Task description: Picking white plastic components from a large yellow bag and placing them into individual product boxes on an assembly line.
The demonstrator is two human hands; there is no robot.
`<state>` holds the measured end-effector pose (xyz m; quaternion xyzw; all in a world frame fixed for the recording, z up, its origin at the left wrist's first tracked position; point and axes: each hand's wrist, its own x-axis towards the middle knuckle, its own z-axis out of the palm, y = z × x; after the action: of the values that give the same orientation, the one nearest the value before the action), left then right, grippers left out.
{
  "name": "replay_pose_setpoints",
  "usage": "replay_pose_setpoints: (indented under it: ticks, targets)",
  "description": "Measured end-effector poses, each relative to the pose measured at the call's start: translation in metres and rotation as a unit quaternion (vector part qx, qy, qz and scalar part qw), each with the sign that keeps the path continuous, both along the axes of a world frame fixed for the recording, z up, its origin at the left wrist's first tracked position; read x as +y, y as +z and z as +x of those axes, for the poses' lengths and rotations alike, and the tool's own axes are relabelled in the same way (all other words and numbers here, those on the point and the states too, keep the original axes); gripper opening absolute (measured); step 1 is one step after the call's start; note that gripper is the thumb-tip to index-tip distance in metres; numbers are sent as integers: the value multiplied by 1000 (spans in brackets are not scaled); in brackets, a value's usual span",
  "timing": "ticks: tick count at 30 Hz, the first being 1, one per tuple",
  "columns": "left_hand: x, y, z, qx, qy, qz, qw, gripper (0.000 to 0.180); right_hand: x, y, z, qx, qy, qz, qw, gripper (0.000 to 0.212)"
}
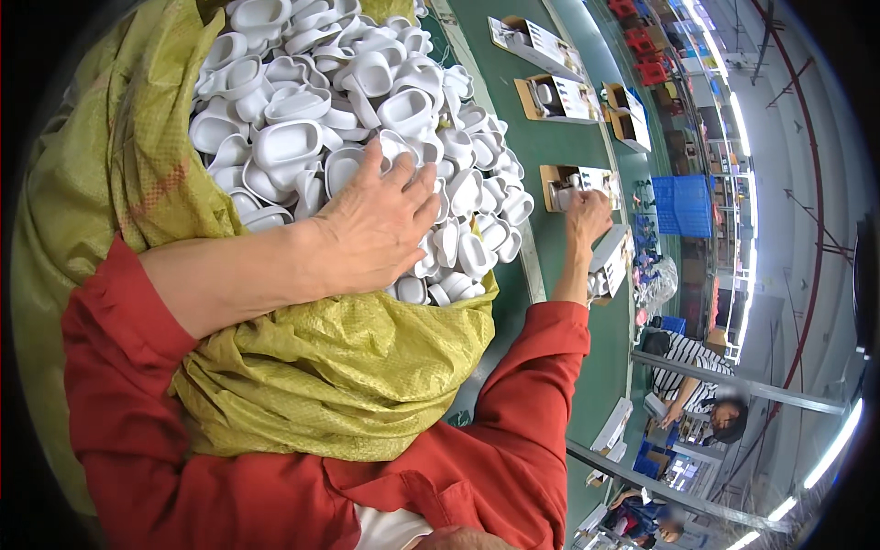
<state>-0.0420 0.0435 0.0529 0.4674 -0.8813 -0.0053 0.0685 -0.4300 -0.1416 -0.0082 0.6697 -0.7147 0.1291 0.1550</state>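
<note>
A large yellow-green woven sack (339,367) stands in front of me, heaped with small white plastic parts (290,145) shaped like shallow oval cups. My left hand (378,215) lies on the heap, fingers spread over the parts and fingertips touching a few of them. To the right, my right hand (588,218) reaches to an open carton (600,181) on the green conveyor belt (500,119). Its fingers are pinched at the carton's opening, where a small white piece shows at the fingertips. Part of that piece is hidden by the fingers.
More open cartons (564,99) sit along the belt, with another carton (609,261) beside my right wrist. Beyond the belt are a blue crate (681,206) and red stools (649,57). A person in a striped top (692,367) works farther down, near metal rails (733,376).
</note>
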Motion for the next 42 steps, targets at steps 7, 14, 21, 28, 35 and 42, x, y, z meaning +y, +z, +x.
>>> replay_pose_setpoints:
  ticks: [7, 14, 21, 28, 35, 42]
  targets:
    - [-1, 0, 2, -15, -4, -8, 1000, 60, 56, 9, 31, -361, 219, 104, 901, 19]
    - [-2, -1, 2, -34, -12, -31, 999, 57, 88, -4, 75, -152, 236, 103, 954, 23]
    - [-2, 1, 2, -43, -11, -6, 999, 60, 50, -18, 55, -88, 186, -3, 979, 15]
    - [-3, 4, 3, -32, -23, -13, 999, 60, -19, 1, 9, 26, 92, 25, 995, 21]
    - [-3, 3, 7, -46, -33, -15, 998, 60, -5, -8, 13, -108, 221, -38, 969, 19]
    - [-5, 0, 7, -35, -31, -8, 999, 61, 36, -25, 51, -147, 203, 79, 965, 17]
